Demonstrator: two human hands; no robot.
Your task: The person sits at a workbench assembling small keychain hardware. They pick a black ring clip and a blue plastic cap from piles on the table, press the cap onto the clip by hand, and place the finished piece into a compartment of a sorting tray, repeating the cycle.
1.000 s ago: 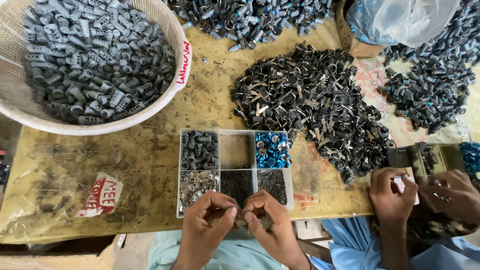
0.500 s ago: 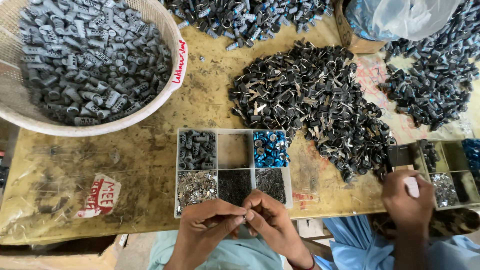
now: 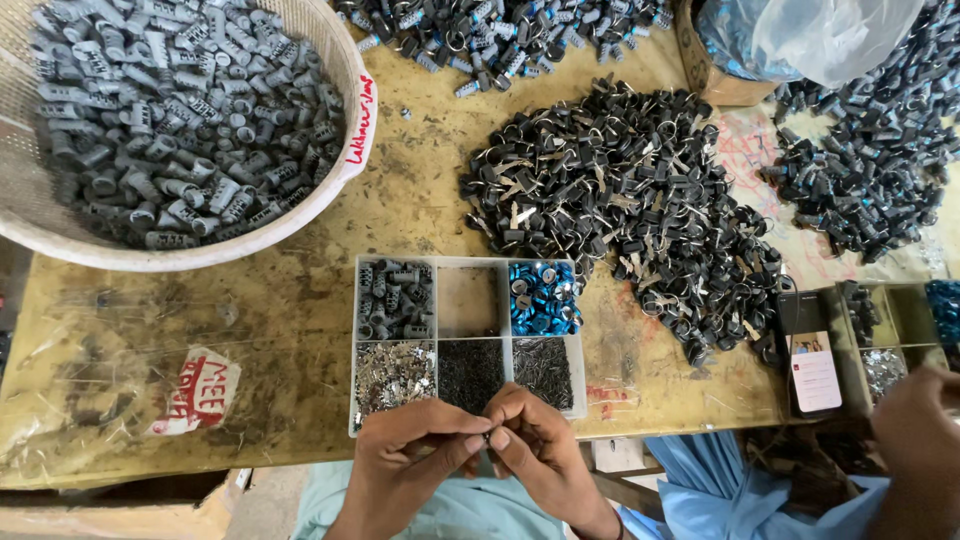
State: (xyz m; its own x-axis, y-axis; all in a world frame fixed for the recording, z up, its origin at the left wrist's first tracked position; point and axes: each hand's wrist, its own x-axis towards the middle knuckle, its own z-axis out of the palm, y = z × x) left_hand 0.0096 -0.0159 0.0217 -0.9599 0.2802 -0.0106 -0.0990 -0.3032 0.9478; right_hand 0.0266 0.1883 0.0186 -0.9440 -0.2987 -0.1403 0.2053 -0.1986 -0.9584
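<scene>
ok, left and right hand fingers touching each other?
Touching. Head view: left hand and right hand meet fingertip to fingertip at the tray edge, pinching something tiny.

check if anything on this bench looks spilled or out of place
One oddity: a few grey-blue plastic parts lie loose on the worn tabletop, strayed from the heap at the top edge. One cell of the compartment tray holds nothing. Both hands, left and right, pinch one tiny piece.

basket [image 3: 352, 150] left, parts tray [image 3: 575, 330] centre, pile [image 3: 630, 200] right
</scene>
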